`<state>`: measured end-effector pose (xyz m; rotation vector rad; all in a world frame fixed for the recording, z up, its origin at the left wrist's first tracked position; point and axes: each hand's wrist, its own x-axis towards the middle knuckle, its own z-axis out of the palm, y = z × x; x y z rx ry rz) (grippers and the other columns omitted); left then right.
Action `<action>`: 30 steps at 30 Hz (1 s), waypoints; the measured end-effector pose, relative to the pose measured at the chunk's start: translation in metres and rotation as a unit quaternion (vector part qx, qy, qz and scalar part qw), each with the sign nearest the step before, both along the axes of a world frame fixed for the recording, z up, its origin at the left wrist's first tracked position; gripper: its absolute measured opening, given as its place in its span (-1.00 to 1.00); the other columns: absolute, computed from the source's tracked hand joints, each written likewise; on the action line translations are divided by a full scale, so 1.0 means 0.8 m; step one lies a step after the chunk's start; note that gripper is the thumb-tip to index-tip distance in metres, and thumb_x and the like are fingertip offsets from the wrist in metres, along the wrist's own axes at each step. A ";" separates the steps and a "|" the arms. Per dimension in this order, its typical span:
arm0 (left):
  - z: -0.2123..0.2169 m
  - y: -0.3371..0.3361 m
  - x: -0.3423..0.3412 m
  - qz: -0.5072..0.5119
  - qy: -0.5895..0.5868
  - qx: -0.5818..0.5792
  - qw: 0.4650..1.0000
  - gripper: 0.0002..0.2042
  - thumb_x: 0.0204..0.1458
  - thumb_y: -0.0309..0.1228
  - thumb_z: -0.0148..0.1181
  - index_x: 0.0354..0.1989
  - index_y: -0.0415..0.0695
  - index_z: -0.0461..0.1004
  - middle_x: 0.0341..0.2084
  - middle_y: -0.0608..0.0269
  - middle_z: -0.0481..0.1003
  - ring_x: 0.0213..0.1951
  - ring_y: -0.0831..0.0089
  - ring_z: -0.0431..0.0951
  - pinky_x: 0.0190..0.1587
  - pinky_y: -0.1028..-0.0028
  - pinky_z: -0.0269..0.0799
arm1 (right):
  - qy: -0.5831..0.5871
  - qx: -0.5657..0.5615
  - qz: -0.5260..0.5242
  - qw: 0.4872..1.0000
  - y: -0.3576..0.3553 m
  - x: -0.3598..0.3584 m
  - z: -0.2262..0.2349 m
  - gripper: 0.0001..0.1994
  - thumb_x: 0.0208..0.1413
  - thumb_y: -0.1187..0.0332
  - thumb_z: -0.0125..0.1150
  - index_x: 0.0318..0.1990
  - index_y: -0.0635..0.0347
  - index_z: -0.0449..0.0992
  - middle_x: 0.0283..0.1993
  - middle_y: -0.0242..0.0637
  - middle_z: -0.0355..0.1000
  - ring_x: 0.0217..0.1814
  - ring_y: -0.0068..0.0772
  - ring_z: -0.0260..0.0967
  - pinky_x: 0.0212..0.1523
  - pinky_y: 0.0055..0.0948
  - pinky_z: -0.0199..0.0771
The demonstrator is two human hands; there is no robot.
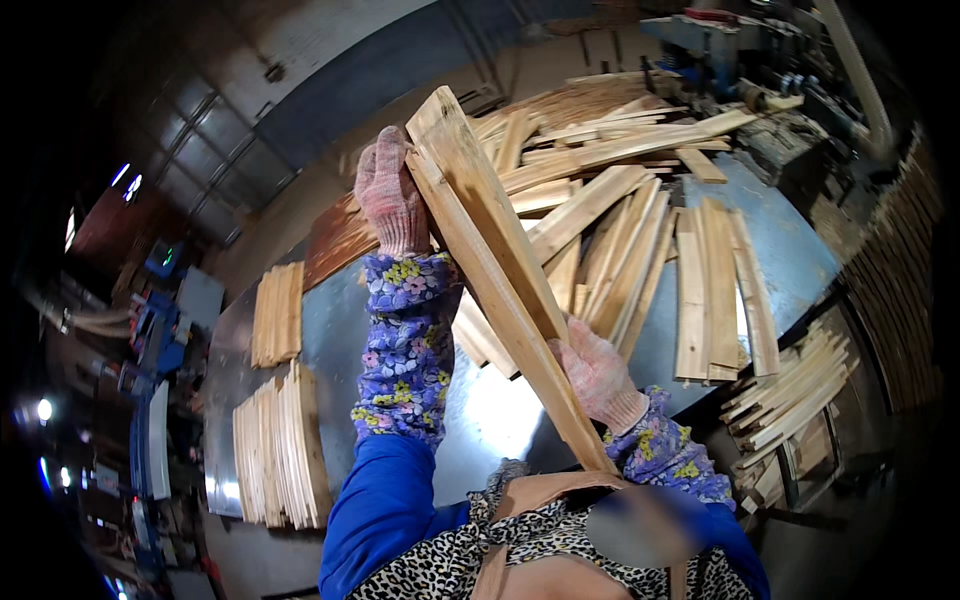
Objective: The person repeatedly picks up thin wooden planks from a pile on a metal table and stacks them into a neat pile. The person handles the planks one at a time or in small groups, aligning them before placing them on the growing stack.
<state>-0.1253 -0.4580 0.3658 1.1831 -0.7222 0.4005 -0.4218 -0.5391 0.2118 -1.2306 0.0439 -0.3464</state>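
Two long wooden boards (500, 270) are held up slantwise over the metal table, one beside the other, with their far ends angled slightly apart. My left hand (390, 195), in a pinkish knit glove, grips them by the left edge near the far end. Lower down on the right side, my gloved right hand (597, 375) is closed on the boards, its fingers partly hidden behind them. The near end of the front board reaches close to my chest. Loose planks (625, 260) lie beneath and beyond the boards.
Neat stacks of slats (280, 450) stand on the left of the metal table (340, 350). A few boards (712, 290) lie at its right, and a bigger heap (590, 135) at the back. More slats (790, 385) sit below the right edge. Machinery (740, 45) stands at the far right.
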 end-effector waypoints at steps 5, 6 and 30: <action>-0.026 -0.124 -0.014 -0.047 0.046 0.033 0.997 -0.65 0.41 -0.18 0.35 -0.39 -0.15 0.57 -0.53 0.46 0.43 -0.41 0.62 0.34 -0.31 0.44 0.31 | 0.110 -0.159 -0.099 0.976 -0.068 0.009 -0.010 -0.39 0.58 0.07 0.13 0.50 0.42 0.30 0.27 0.15 0.56 0.38 -0.12 0.50 0.41 -0.34 0.44; -0.028 -0.144 -0.019 -0.046 0.051 0.043 0.997 -0.64 0.41 -0.17 0.35 -0.40 -0.15 0.57 -0.54 0.46 0.42 -0.42 0.61 0.34 -0.31 0.43 0.32 | 0.087 -0.050 -0.068 0.993 -0.068 -0.001 0.009 -0.32 0.54 -0.01 0.16 0.50 0.44 0.29 0.29 0.16 0.55 0.39 -0.09 0.49 0.42 -0.32 0.44; -0.391 -0.032 -0.234 -0.200 -0.279 0.577 0.741 -0.62 -0.01 -0.57 0.39 0.04 -0.22 0.61 0.07 -0.07 0.60 0.12 -0.07 0.60 0.23 0.05 0.52 | 0.742 -0.073 -0.446 0.495 -0.490 -0.665 -0.524 -0.27 0.28 -0.18 0.10 0.33 0.31 0.55 0.38 0.26 0.49 0.46 0.27 0.45 0.47 0.02 0.46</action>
